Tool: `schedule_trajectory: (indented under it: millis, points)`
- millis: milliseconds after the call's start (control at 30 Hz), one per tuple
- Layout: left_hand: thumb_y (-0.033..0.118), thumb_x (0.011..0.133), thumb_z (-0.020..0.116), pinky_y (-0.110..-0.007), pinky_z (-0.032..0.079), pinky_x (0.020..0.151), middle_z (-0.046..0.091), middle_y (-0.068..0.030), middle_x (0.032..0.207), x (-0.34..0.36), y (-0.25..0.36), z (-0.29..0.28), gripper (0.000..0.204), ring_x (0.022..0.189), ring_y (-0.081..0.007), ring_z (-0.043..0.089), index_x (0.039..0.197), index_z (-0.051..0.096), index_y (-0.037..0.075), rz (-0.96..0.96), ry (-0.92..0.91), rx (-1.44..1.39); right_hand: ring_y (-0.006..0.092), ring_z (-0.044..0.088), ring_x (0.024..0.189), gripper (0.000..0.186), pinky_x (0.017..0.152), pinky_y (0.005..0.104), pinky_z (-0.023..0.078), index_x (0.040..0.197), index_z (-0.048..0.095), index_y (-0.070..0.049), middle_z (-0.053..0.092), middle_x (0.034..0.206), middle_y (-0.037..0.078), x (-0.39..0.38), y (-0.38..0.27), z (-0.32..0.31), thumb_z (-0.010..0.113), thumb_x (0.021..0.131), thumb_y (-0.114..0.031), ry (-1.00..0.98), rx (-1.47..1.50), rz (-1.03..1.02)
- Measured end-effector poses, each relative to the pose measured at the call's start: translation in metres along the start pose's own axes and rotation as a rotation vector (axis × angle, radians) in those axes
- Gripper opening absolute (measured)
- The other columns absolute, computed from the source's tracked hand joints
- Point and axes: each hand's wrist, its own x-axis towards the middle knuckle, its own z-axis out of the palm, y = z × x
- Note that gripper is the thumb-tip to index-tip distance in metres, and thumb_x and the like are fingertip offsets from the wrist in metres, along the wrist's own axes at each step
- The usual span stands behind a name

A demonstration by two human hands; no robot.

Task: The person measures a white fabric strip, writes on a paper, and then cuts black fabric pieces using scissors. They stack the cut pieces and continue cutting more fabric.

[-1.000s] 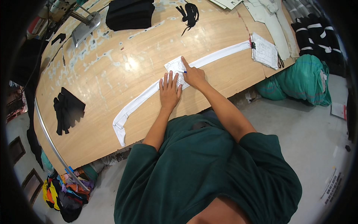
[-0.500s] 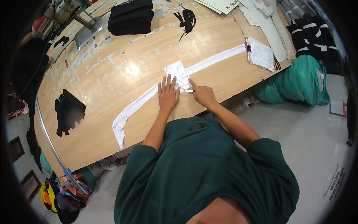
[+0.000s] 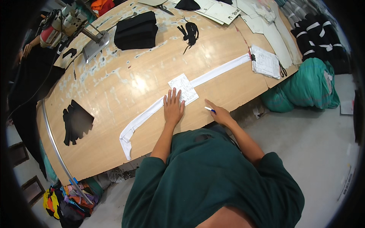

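My left hand [image 3: 173, 112] lies flat, palm down, its fingers a little spread, with the fingertips resting on the lower left part of a white written sheet [image 3: 185, 86]. That sheet sits near the middle of the wooden surface [image 3: 152, 72], turned at a slant and laid across a long white strip [image 3: 220, 71], which shows on 2 sides of it. To my left the strip runs down and bends sharply close to the near edge; to my right it reaches up to a stack of papers [image 3: 266, 62] held by a black clip [image 3: 253, 57]. My right hand [image 3: 220, 115] is off the sheet, near the edge of the surface, with its index finger stretched out and the other fingers curled around a white-and-blue pen [image 3: 210, 110]; I can't tell whether this hand touches the wood. Black-handled scissors [image 3: 283, 70] lie just beside the clipped papers, partly hidden by them. Farther off I have a folded black cloth pile [image 3: 135, 31], and to its right a tangle of black cord [image 3: 190, 32]. At my left are black fabric pieces [image 3: 78, 122], fanned out, and beyond them a machine with a flat metal base [image 3: 96, 47]. Past the right edge of the surface, a big green bundle [image 3: 315, 85] slumps on the floor.
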Motion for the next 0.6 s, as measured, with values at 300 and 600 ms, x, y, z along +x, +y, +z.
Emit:
schedule_trajectory:
  millis: [300,600]
  points:
    - [0.036,0.107,0.062,-0.052,0.022,0.134,0.037,-0.0131,0.175,0.000,0.005,-0.002,0.063,0.163,-0.0308,0.031,0.164,0.048,0.013,-0.015,0.066,-0.055,0.0317,0.070,0.090,0.072,0.088,0.0392,0.056,0.168,0.040,-0.029,0.071,0.108,0.022,-0.032,0.056,0.016,0.056,0.102,-0.006,0.161,0.539,0.108]
    - [0.030,0.108,0.062,-0.056,0.024,0.132,0.038,-0.0168,0.173,-0.002,0.009,-0.004,0.059,0.162,-0.0344,0.031,0.162,0.048,0.010,0.014,0.116,-0.090,0.0391,0.073,0.108,0.068,0.098,0.0448,0.056,0.164,0.041,-0.023,0.068,0.135,0.023,-0.028,0.055,0.011,0.059,0.101,-0.005,0.153,0.538,0.101]
